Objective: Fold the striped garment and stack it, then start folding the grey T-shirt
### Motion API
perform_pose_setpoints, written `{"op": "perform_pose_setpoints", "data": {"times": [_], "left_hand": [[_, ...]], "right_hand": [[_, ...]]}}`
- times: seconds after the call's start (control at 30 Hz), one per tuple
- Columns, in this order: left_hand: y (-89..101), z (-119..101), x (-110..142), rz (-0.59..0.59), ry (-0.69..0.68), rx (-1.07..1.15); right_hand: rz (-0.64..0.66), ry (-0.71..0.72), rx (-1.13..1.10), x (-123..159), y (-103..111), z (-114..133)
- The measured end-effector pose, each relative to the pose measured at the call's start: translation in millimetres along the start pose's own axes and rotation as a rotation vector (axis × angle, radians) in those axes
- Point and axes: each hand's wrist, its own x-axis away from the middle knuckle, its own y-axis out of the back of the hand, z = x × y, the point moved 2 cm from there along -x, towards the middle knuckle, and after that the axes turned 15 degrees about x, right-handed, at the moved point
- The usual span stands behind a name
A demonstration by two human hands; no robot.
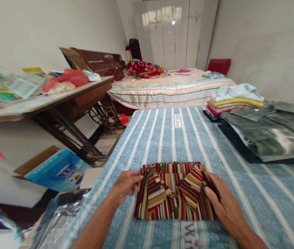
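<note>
A folded striped shirt [174, 192] in red, brown and cream lies collar-up on the blue striped bedsheet [162, 138] right in front of me. My left hand [124, 185] grips its left edge, fingers curled over the cloth. My right hand [220, 199] presses on the shirt's right edge, fingers together and wrapped round the side. Both forearms reach in from the bottom of the view.
A stack of folded clothes [233, 100] and a grey denim jacket [268, 131] lie at the right. A second bed [170, 88] stands behind. A cluttered sewing table [58, 97] is at the left, with a blue package [58, 169] on the floor.
</note>
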Motion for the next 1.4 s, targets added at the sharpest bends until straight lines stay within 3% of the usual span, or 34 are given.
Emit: {"op": "perform_pose_setpoints", "data": {"times": [0.17,0.4,0.53,0.7,0.8,0.97,1.03,1.2,1.3,1.4], "left_hand": [[-1.4,2.0,-8.2,0.0,0.028,-0.014],[0.9,5.7,-15.9,0.027,0.074,0.149],[2.0,6.7,-16.3,0.045,0.079,0.181],[-4.0,4.4,-9.0,0.06,0.001,0.088],[-10.7,1.1,-2.7,0.022,-0.155,0.022],[-18.0,4.5,2.0,-0.041,-0.347,-0.012],[-19.1,8.9,3.5,-0.02,-0.316,0.074],[-20.4,14.5,9.2,0.098,-0.125,0.35],[-21.3,10.8,11.8,0.167,-0.067,0.373],[-20.3,1.9,11.5,0.142,-0.058,0.31]], "right_hand": [[0.091,-0.32,-0.106,-14.9,7.5,-15.5],[0.244,-0.46,-0.194,-37.0,8.6,-13.8],[0.42,-0.593,-0.472,-39.0,13.4,1.7],[0.545,-0.617,-0.668,-35.0,15.2,8.8],[0.53,-0.601,-0.581,-33.9,11.6,1.8],[0.431,-0.428,-0.293,-36.1,12.3,-3.9],[0.417,-0.464,-0.341,-34.0,14.3,-0.9],[0.511,-0.66,-0.79,-28.5,12.1,11.3],[0.524,-0.599,-0.929,-33.1,8.2,18.5],[0.455,-0.462,-1.026,-44.7,7.2,26.0]]}}
